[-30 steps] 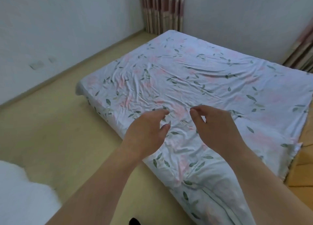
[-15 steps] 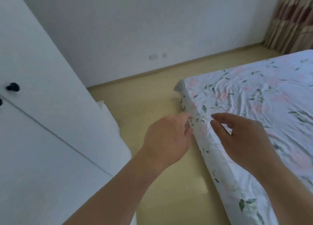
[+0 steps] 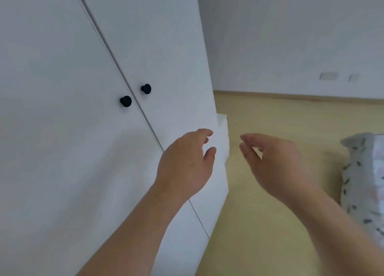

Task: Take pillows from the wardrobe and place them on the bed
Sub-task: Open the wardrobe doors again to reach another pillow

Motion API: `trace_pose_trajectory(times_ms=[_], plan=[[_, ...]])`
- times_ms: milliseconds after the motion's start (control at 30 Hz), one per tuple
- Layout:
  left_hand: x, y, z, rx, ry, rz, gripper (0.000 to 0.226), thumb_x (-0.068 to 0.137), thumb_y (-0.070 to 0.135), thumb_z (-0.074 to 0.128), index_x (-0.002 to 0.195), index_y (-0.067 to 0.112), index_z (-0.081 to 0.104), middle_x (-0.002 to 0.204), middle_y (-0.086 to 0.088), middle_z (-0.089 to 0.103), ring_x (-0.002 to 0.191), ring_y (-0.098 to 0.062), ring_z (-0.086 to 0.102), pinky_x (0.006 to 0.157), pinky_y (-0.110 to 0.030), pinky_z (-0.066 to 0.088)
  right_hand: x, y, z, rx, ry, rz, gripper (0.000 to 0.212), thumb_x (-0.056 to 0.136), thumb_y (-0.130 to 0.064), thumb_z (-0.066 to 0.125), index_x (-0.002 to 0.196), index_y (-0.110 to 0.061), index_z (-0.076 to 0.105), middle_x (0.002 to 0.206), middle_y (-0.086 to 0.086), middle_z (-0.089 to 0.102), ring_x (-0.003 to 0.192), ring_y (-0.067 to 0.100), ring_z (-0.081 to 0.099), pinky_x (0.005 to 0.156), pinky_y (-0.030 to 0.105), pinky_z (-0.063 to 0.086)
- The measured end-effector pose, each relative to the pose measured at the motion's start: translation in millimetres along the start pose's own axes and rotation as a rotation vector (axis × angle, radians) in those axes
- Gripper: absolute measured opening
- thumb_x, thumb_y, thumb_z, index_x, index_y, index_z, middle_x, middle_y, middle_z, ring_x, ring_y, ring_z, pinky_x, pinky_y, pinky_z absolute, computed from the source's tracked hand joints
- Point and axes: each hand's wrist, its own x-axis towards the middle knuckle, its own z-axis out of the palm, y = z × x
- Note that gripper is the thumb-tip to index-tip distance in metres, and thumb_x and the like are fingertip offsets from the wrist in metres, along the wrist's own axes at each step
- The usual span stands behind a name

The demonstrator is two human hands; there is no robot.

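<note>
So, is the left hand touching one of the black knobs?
Apart. In the head view the left hand is lower than both knobs, with plain white wardrobe door showing between them.

Left hand [image 3: 186,163], right hand [image 3: 276,161] loosely curled, empty.

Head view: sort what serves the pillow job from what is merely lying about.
For the job: wardrobe, doors closed; lower knob; upper knob; bed; left hand and right hand, both holding nothing.
Merely there: wall sockets; white block beside the wardrobe; floor.
</note>
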Motion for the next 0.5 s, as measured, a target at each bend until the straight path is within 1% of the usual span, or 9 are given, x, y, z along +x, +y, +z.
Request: trace_pose_trajectory(times_ms=[100,233,300,400,433,500], plan=[[13.8,2.4,-2.1,0.021,0.146,-0.201,0.041,0.101,0.036,0.053,0.142,0.034,0.050,0.129,0.016,0.064,0.118,-0.008,0.058,0.096,-0.027,0.046,42.3,-9.6,-1.7,-0.017,-0.161,-0.170,0.037,0.102,-0.038,0.049,0.136,-0.033,0.060,0.132,-0.014,0.066,0.122,0.010,0.060,0.100,0.032,0.049],[17.7,9.9,-6.9,0.039,0.291,-0.381,0.041,0.100,0.033,0.055,0.141,0.030,0.052,0.132,0.013,0.063,0.120,-0.011,0.058,0.098,-0.028,0.045,81.5,-21.3,-13.0,-0.070,-0.309,-0.365,0.040,0.103,-0.038,0.046,0.142,-0.033,0.054,0.133,-0.012,0.065,0.122,0.016,0.059,0.098,0.039,0.051],[20.3,13.1,-11.2,0.074,0.366,-0.436,0.041,0.099,0.031,0.056,0.140,0.027,0.054,0.132,0.009,0.062,0.121,-0.013,0.058,0.099,-0.029,0.045,101.6,-27.3,-13.0,-0.057,-0.348,-0.453,0.041,0.104,-0.036,0.047,0.143,-0.029,0.054,0.133,-0.011,0.065,0.124,0.017,0.058,0.100,0.037,0.048],[24.7,14.8,-21.0,0.123,0.438,-0.498,0.042,0.098,0.031,0.057,0.140,0.025,0.055,0.129,0.008,0.061,0.118,-0.013,0.059,0.094,-0.026,0.044,124.5,-39.3,-7.7,0.002,-0.376,-0.522,0.041,0.103,-0.035,0.049,0.143,-0.026,0.055,0.134,-0.011,0.065,0.125,0.011,0.059,0.099,0.027,0.046],[27.8,14.2,-24.5,0.142,0.463,-0.507,0.042,0.098,0.031,0.057,0.139,0.025,0.056,0.128,0.008,0.060,0.117,-0.013,0.059,0.092,-0.025,0.044,131.4,-44.2,-4.8,0.023,-0.387,-0.543,0.041,0.103,-0.035,0.050,0.142,-0.027,0.055,0.134,-0.011,0.065,0.125,0.009,0.058,0.098,0.025,0.046],[34.3,10.4,-31.6,0.174,0.510,-0.518,0.042,0.097,0.032,0.057,0.138,0.026,0.056,0.128,0.009,0.059,0.116,-0.013,0.059,0.091,-0.025,0.043,142.8,-55.6,3.6,0.045,-0.410,-0.585,0.041,0.103,-0.036,0.051,0.142,-0.027,0.055,0.133,-0.011,0.065,0.127,0.010,0.056,0.101,0.026,0.045]])
